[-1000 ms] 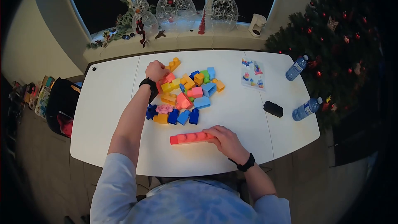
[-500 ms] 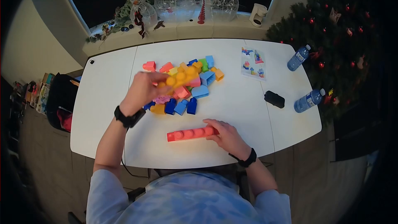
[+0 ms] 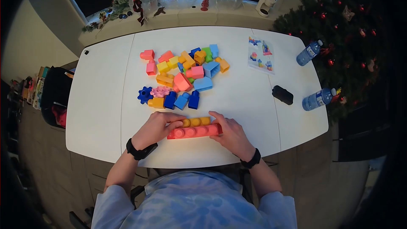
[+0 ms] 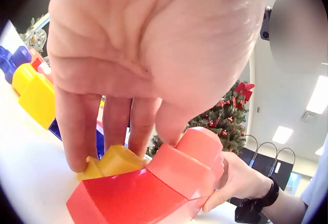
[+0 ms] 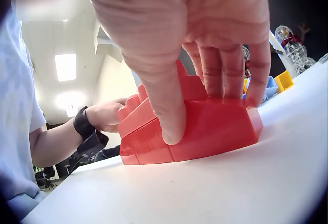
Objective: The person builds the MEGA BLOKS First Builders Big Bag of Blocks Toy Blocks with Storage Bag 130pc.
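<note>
A long row of joined red toy blocks [image 3: 196, 132] lies crosswise near the table's front edge, studs on top and sloped ends. Just behind it, alongside, is a yellow studded block [image 3: 199, 121]. My left hand [image 3: 154, 127] holds the yellow block's left end, its fingers at the far side. In the left wrist view the thumb comes down by a stud of the red row. My right hand [image 3: 232, 136] grips the right end of the red row; the right wrist view shows its thumb [image 5: 173, 124] on the near face and the fingers behind.
Beyond the hands lie several loose blocks, among them a blue gear [image 3: 145, 95], a pink gear [image 3: 160, 91] and a light blue arch [image 3: 203, 84]. To the right are a picture sheet [image 3: 260, 55], a black case [image 3: 282, 95] and two water bottles [image 3: 319, 99] [image 3: 309, 52].
My left hand has brought the yellow block from the far left of the pile back to just behind the red row. The right hand stays on the row's right end.
</note>
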Motion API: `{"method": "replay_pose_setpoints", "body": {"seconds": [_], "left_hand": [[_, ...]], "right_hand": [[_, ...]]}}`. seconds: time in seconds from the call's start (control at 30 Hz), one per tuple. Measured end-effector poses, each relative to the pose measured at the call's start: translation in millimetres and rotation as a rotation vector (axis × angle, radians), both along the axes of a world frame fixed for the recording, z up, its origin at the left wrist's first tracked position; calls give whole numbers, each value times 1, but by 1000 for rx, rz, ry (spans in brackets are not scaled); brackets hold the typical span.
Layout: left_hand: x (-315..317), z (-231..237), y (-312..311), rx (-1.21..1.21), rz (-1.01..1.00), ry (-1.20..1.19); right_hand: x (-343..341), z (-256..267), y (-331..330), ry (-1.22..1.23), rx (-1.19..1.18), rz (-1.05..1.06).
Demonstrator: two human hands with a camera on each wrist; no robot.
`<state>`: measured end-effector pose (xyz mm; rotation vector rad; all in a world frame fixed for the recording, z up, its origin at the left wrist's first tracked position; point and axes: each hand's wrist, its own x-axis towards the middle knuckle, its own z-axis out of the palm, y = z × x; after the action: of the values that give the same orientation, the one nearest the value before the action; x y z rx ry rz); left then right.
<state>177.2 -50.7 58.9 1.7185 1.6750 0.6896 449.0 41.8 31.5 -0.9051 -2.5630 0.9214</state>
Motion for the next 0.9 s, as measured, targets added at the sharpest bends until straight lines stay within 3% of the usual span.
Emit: {"method": "replay_pose_setpoints", "body": {"seconds": [0.2,0.27,0.33,0.53,0.9], "left_hand": [[2,5,-16,-56,-32,-121],[5,5,-18,-61,-22,-152],[7,3,-18,52,-68,-95],[4,-21,-25,9,-10,-85],[8,-15,-23,-98,103,-151]], "right_hand": [[-6,6,1,32,-87,16],[-8,3,2,67,-2,48],[-9,-1,3,44,11,67],[-11,4,9,29,-2,103],[-19,2,9,45,-27,61]]}}
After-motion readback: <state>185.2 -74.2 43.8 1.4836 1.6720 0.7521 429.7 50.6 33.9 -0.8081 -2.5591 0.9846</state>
